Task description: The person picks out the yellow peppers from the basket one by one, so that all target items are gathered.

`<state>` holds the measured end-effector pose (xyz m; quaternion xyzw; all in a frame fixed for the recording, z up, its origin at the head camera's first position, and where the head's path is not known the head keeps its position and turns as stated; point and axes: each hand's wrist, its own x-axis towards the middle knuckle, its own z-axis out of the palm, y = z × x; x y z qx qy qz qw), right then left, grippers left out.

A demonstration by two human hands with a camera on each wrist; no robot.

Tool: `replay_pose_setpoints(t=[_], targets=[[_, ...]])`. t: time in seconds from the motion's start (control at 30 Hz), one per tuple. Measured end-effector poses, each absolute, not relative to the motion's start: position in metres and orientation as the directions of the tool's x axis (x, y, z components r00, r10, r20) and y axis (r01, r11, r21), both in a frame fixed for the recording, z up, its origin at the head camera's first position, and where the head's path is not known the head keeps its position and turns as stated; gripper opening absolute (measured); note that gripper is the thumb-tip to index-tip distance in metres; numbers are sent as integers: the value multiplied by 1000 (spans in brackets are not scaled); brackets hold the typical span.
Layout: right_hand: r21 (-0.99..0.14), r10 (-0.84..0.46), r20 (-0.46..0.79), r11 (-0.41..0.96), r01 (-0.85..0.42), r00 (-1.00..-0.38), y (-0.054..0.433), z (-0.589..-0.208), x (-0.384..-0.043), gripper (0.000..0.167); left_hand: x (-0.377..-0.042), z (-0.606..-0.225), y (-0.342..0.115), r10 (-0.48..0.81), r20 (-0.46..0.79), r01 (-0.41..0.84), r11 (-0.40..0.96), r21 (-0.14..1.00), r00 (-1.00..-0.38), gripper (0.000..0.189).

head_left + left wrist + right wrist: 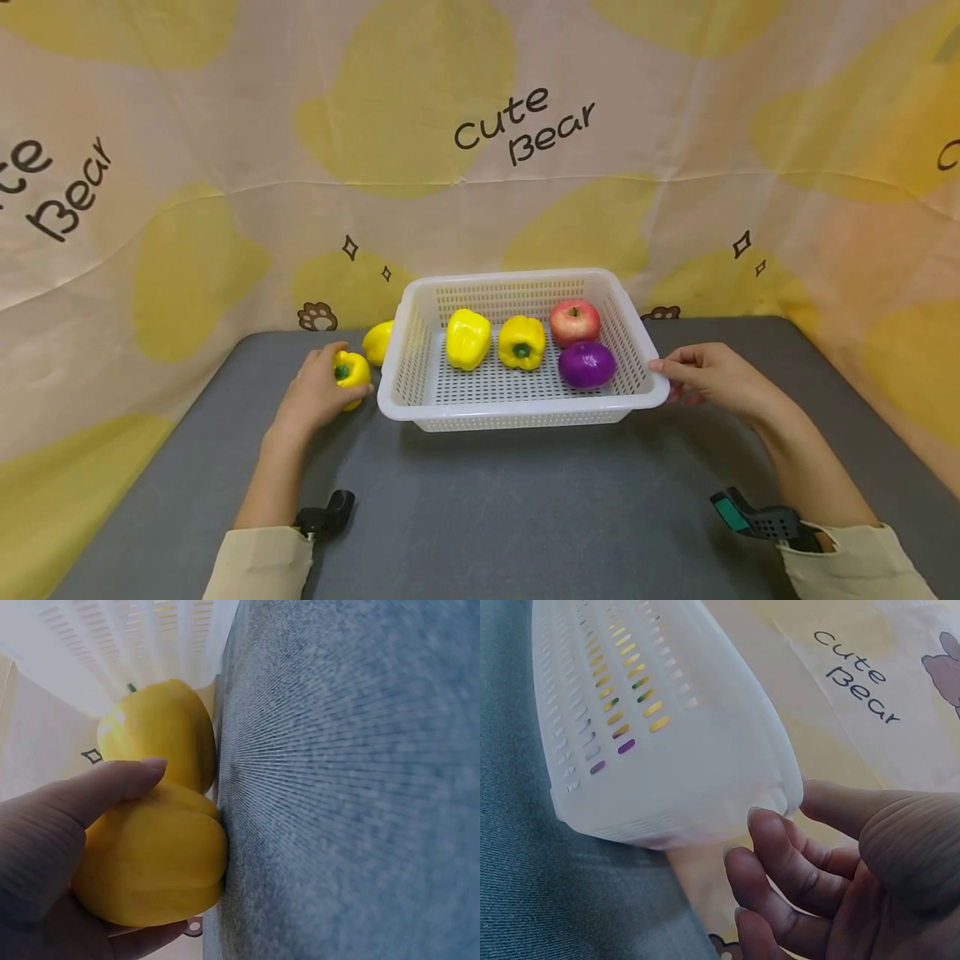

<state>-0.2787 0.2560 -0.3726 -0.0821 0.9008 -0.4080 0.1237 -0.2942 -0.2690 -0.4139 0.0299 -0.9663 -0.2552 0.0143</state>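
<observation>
My left hand (313,390) grips a yellow bell pepper (351,375) on the table, left of the basket; the left wrist view shows the thumb over this pepper (157,862). Just beyond it, a second yellow pepper (377,342) sits against the basket's left side. At the other end, my right hand (712,377) pinches the rim of the white plastic basket (525,410) between thumb and fingers. Inside the basket lie a yellow pepper (468,340), another yellow pepper with its stem forward (522,342), a red apple (575,322) and a shiny purple oval vegetable or fruit (587,365).
A dark grey table (540,508) carries everything. Behind it hangs a cream and yellow cloth (420,225) printed with "Cute Bear". Black straps with cameras (327,514) circle both wrists.
</observation>
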Motion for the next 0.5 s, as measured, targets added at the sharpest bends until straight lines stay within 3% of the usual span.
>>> replay_pose_setpoints(t=[0.5], targets=[[-767,-249,-160,640,-38,-955,257,-373,-280,45,-292,-405,-267,-49,52,-18,879,477,-997,87]])
